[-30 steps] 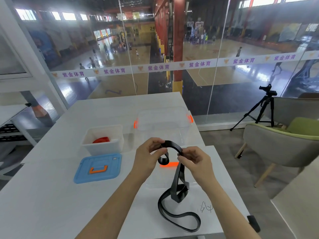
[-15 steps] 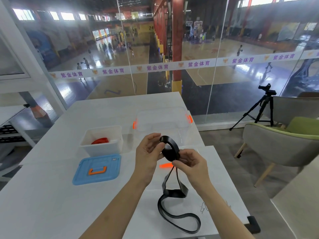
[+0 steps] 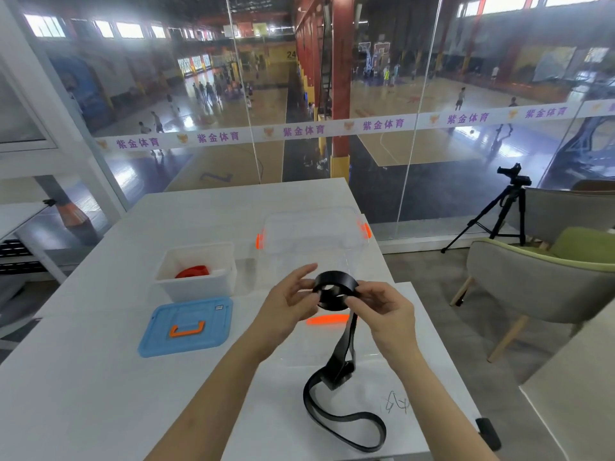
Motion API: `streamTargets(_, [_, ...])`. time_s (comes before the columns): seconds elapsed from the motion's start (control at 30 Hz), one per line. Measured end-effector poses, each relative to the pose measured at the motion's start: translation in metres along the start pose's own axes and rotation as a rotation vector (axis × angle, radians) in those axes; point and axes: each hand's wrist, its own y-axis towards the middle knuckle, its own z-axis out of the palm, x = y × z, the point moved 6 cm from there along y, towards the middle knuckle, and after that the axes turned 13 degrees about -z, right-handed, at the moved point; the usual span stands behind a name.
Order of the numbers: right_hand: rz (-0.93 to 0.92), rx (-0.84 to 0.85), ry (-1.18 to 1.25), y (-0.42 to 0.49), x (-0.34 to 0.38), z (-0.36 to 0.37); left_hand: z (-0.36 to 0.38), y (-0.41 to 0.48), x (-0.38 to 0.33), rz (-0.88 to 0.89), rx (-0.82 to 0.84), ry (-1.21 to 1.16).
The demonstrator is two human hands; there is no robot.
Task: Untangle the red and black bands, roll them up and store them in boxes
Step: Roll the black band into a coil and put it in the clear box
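Note:
A black band is partly wound into a coil held above the white table. My left hand pinches the coil's left side and my right hand grips its right side. The band's loose tail hangs down and lies in a loop on the table near the front edge. The red band sits rolled inside the small white box to the left. A clear box with orange clips stands open behind my hands.
A blue lid with an orange handle lies in front of the white box. A clear lid with an orange handle lies under my hands. Chairs and a tripod stand right of the table. A glass wall rises behind.
The coil has grown as my hands wound more of the black band onto it. The hanging tail has shortened and its loop has slid along the table.

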Motion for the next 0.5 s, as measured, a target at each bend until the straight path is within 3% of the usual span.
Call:
streamTargets(0.13, [-0.131,0.273,-0.308,0.005,0.01,0.0,-0.01,0.005,-0.004,-0.017,-0.004,0.434])
streamTargets(0.3, [-0.174,0.42,-0.407,0.007,0.017,0.008,0.009,0.006,-0.018,0.045,0.004,0.783])
streamTargets(0.5, [-0.079,0.315,-0.232,0.007,0.019,0.006,0.014,-0.004,-0.026,0.084,0.052,0.382])
